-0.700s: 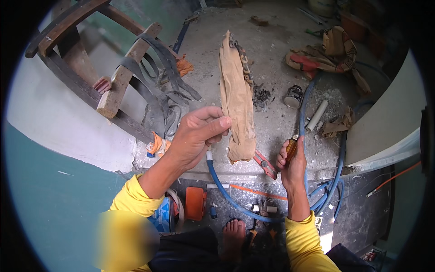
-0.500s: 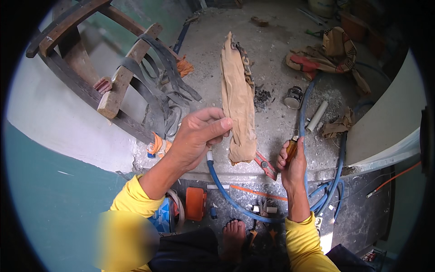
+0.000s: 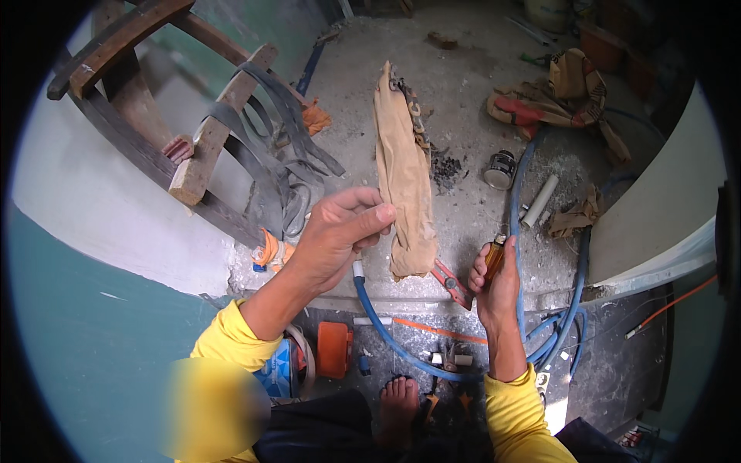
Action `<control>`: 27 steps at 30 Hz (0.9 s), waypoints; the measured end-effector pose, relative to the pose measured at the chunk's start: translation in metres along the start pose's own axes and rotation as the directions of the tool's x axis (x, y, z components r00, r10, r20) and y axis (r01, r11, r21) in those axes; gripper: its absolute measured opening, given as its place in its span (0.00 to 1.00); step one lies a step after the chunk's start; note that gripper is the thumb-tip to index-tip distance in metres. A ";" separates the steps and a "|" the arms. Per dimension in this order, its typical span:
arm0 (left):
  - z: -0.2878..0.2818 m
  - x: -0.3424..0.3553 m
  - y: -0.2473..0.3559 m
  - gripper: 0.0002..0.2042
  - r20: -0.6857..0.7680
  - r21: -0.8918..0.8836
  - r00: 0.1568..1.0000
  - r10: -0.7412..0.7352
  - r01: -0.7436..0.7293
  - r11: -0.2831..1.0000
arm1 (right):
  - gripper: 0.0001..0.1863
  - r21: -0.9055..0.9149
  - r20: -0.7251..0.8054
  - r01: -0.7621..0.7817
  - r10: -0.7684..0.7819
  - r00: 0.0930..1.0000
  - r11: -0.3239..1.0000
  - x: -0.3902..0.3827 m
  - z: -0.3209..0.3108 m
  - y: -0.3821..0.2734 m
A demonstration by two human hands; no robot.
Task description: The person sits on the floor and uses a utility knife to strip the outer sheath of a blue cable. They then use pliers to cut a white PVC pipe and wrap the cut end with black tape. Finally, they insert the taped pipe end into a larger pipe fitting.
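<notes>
My left hand [image 3: 347,224] pinches a long folded strip of brown paper [image 3: 405,177] by its left edge, between thumb and fingers. The strip stands nearly upright in front of me, and its upper right edge is charred black and ragged. I cannot make out a flame on it. Farther right, my right hand [image 3: 498,282] is wrapped around an amber see-through lighter [image 3: 494,258], its metal top pointing up. A gap separates the lighter from the paper. Behind the strip's lower end, a red hand tool [image 3: 451,285] lies on the floor, partly covered.
Dark burnt flakes [image 3: 446,170] lie beyond the paper. A small can [image 3: 500,170], a white pipe piece [image 3: 540,201] and a blue hose [image 3: 525,177] are at right. A wooden frame with grey straps [image 3: 262,123] leans at left. An orange case [image 3: 333,349] sits near my foot.
The paper strip's top has tipped slightly left and down. My right hand has shifted a little left, still around the lighter; both grips stay the same.
</notes>
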State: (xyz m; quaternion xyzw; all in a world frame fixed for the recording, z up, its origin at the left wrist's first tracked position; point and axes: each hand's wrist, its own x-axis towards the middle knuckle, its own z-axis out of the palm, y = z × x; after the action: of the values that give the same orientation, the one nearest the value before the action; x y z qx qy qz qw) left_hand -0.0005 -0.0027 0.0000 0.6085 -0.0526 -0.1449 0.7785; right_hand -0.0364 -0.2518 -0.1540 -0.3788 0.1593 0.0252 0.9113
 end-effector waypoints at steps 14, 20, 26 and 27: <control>-0.011 0.017 -0.024 0.11 -0.134 0.247 0.991 -0.016 0.050 0.968 | 0.29 0.044 0.353 -0.336 0.300 0.886 0.941 -0.034 0.051 0.030; -0.013 0.015 -0.026 0.11 -0.133 0.262 0.991 -0.003 0.038 0.964 | 0.29 0.047 0.394 -0.375 0.328 0.859 0.926 -0.036 0.061 0.029; -0.016 0.015 -0.028 0.11 -0.146 0.249 0.989 0.013 0.024 0.968 | 0.30 0.046 0.406 -0.341 0.294 0.865 0.939 -0.037 0.067 0.026; -0.016 0.016 -0.028 0.11 -0.144 0.247 0.989 0.015 0.021 0.969 | 0.30 0.050 0.427 -0.331 0.280 0.860 0.942 -0.035 0.065 0.029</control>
State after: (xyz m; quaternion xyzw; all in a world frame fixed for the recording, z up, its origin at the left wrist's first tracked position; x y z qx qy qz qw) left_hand 0.0141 0.0018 -0.0329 0.7100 -0.0125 -0.0938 0.6979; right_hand -0.0567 -0.1833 -0.1202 -0.2786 0.0220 0.2394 0.9299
